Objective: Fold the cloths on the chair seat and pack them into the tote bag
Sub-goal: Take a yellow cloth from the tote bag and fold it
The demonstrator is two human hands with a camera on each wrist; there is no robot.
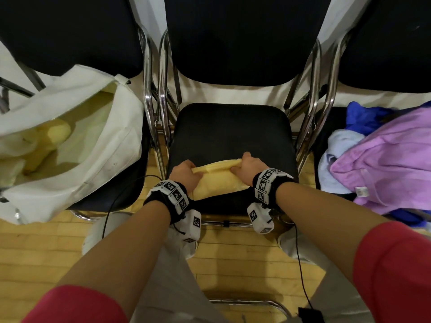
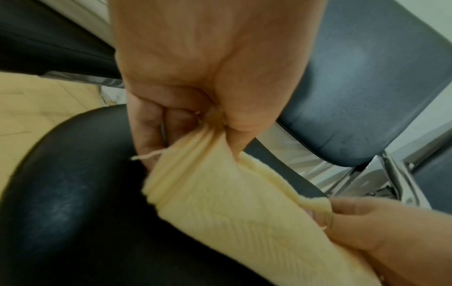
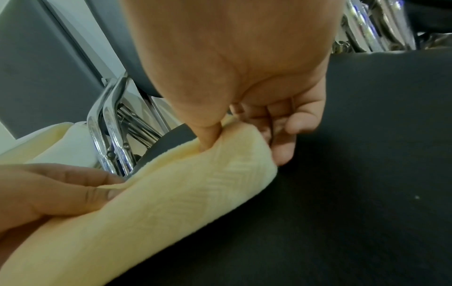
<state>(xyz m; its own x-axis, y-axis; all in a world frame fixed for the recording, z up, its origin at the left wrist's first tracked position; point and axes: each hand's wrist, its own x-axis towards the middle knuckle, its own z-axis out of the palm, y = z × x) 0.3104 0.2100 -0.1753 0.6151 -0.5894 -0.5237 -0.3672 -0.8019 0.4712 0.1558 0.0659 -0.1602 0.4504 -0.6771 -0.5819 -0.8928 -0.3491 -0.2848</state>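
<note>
I am mid-fold: my left hand (image 1: 184,174) and right hand (image 1: 250,167) each pinch an end of the yellow cloth (image 1: 219,180), fingers curled tight on its folded far edge, on the black chair seat (image 1: 233,131) before me. The tote bag (image 1: 98,141) on the chair to my left already holds what look like folded yellow cloths. A heap of purple and blue cloths (image 1: 382,155) waits on the right chair, above a wooden floor (image 1: 245,257)
</note>
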